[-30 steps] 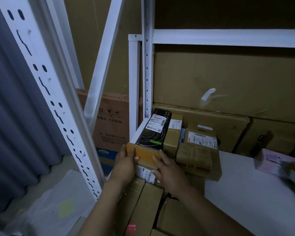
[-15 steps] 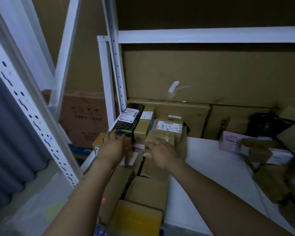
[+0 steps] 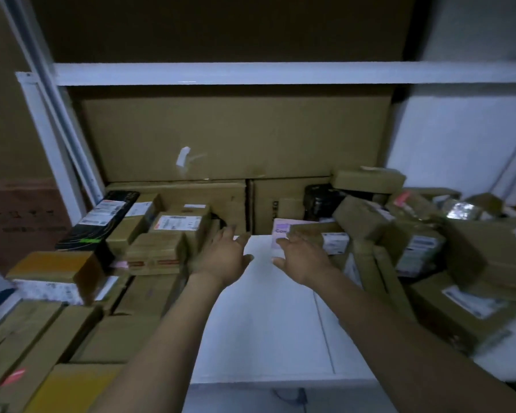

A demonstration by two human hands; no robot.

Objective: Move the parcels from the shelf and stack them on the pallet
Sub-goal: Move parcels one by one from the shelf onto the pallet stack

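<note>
Brown cardboard parcels fill both sides of the white shelf board (image 3: 265, 323). On the left lie a black box (image 3: 99, 222), a labelled parcel (image 3: 181, 226) and a tape-wrapped parcel (image 3: 155, 253). A pink box (image 3: 282, 231) sits at mid-back, beside a heap of parcels on the right (image 3: 414, 234). My left hand (image 3: 224, 257) and my right hand (image 3: 303, 260) reach forward over the bare middle of the shelf. Both have fingers spread and hold nothing. The right hand's fingertips are near the pink box.
Large flat cartons (image 3: 236, 138) stand against the back of the shelf. A white crossbeam (image 3: 251, 73) runs overhead and a white upright (image 3: 54, 138) stands at the left. More parcels (image 3: 57, 338) are stacked at the lower left.
Both hands have left the parcels at the left and moved right, over the bare shelf toward the pink box. The view has swung right, bringing the right-hand heap into sight.
</note>
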